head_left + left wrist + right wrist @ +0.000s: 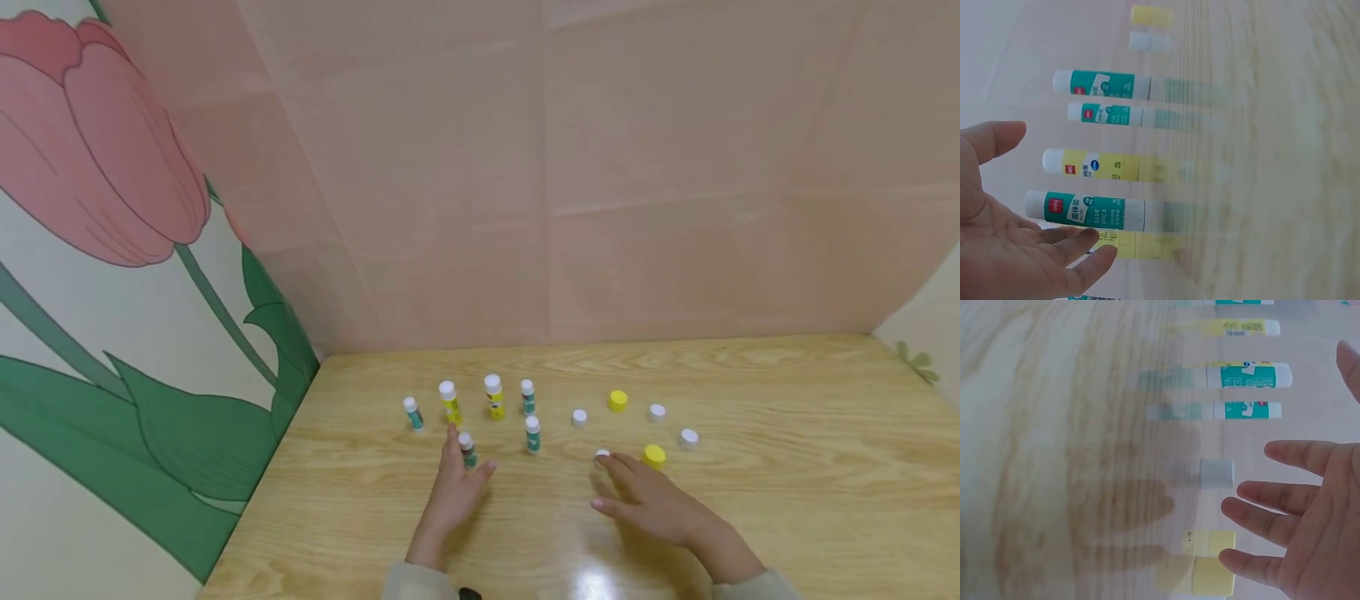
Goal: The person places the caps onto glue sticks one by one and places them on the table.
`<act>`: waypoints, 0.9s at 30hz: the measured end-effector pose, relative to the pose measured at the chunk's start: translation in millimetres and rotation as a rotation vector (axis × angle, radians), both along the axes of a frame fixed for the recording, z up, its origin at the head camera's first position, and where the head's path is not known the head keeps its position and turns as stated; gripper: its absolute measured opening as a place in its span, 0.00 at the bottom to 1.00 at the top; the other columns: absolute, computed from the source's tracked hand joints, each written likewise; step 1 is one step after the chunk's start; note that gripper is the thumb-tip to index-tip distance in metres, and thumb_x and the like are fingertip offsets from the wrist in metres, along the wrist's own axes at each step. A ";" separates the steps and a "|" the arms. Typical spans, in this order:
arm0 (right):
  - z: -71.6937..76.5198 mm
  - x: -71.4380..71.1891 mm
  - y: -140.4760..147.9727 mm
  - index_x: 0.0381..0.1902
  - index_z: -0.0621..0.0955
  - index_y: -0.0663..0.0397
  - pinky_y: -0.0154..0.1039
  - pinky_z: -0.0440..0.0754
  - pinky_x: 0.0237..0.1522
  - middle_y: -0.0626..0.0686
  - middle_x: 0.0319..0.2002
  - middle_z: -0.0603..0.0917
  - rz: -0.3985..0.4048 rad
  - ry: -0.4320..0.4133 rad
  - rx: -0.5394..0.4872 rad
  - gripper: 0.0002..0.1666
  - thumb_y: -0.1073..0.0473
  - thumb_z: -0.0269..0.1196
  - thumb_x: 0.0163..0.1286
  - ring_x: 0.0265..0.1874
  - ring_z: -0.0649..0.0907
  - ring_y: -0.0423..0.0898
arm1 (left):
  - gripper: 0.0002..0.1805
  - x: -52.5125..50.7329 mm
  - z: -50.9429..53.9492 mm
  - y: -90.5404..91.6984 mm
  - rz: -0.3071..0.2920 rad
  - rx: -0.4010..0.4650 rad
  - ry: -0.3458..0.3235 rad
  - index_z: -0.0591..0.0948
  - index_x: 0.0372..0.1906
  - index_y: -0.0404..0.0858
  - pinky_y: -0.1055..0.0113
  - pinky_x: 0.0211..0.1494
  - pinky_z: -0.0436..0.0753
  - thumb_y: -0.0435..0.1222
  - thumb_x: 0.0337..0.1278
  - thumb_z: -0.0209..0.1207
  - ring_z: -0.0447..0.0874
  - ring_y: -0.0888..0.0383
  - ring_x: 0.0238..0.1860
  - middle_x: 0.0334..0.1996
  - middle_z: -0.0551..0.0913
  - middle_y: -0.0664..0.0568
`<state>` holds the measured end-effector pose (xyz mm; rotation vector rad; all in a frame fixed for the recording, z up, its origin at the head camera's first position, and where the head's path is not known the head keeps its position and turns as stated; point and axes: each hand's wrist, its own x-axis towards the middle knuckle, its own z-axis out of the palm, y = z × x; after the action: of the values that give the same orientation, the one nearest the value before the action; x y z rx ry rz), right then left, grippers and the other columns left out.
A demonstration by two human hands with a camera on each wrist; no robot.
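Note:
My left hand [453, 493] is beside a teal glue stick [468, 452] standing upright, thumb spread to its right. In the left wrist view the fingers lie along that teal glue stick [1094, 210] without curling round it; whether they touch it I cannot tell. Behind it stand two yellow glue sticks [495, 400] with white tops, and more teal glue sticks [532, 435] stand around. Over on the right, my right hand [660, 505] hovers with fingers spread, fingertips by a small white cap [602, 455]. That hand holds nothing, and a yellow cap [654, 456] sits just behind its knuckles.
More white caps [688, 437] and a second yellow cap [618, 401] lie farther back on the right. All stand on a wooden table [337, 508]. A pinkish sheet [540, 183] hangs behind it, and a tulip-printed panel [150, 350] rises at the left.

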<state>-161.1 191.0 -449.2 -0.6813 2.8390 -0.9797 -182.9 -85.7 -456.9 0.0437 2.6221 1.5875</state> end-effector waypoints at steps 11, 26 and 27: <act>-7.4 -7.9 -0.2 0.58 0.63 0.64 0.62 0.59 0.48 0.72 0.56 0.59 0.003 -0.048 -0.009 0.40 0.40 0.53 0.59 0.53 0.61 0.69 | 0.45 -6.1 -4.3 1.3 0.028 0.100 -0.053 0.37 0.65 0.32 0.44 0.58 0.43 0.43 0.53 0.53 0.38 0.38 0.62 0.63 0.40 0.33; -13.0 -19.3 -3.8 0.58 0.64 0.64 0.62 0.60 0.48 0.71 0.58 0.56 0.004 -0.028 0.009 0.41 0.38 0.53 0.58 0.53 0.61 0.69 | 0.36 -10.2 -9.0 0.6 0.034 0.121 0.006 0.49 0.62 0.27 0.43 0.57 0.50 0.40 0.55 0.51 0.47 0.36 0.60 0.60 0.53 0.31; -13.6 -20.1 -4.4 0.58 0.64 0.64 0.62 0.60 0.48 0.71 0.58 0.56 0.008 -0.029 0.009 0.41 0.38 0.53 0.58 0.53 0.61 0.69 | 0.35 -10.4 -9.0 0.5 0.036 0.119 0.006 0.50 0.62 0.27 0.43 0.57 0.51 0.40 0.56 0.51 0.48 0.36 0.60 0.59 0.54 0.31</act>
<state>-181.3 186.6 -462.9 -0.6719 2.8118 -0.9663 -193.2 -85.2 -465.9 0.0079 2.5434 1.7563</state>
